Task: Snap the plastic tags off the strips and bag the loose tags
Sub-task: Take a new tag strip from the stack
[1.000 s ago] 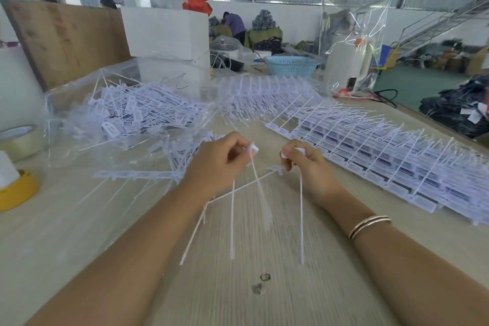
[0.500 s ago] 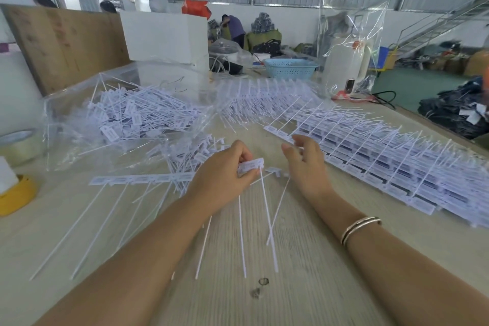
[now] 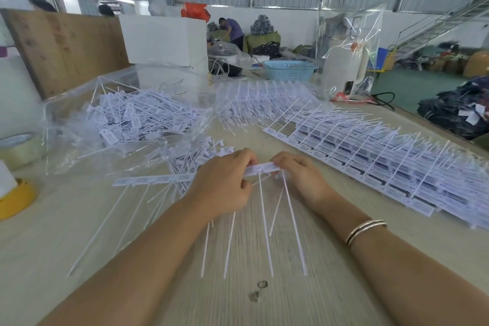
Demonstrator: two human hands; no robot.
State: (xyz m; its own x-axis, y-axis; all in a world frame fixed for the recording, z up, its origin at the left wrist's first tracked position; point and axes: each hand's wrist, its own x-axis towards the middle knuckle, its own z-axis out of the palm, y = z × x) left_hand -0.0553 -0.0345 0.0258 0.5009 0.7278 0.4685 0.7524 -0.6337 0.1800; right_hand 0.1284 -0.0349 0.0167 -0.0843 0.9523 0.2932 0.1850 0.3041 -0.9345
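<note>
We note a clear plastic bag [image 3: 79, 124] containing loose tags [image 3: 137, 119]. Left hand [image 3: 225, 188] and right hand [image 3: 301, 180] both pinch one tag strip [image 3: 260, 168] over the counter [image 3: 264, 304].

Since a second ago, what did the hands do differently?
A second ago each hand pinched a separate loose tag. Now the left hand and right hand have come together, gripping the two ends of one white plastic tag strip between them. The clear bag of loose tags and the stacked white strips on the right stayed put.
</note>
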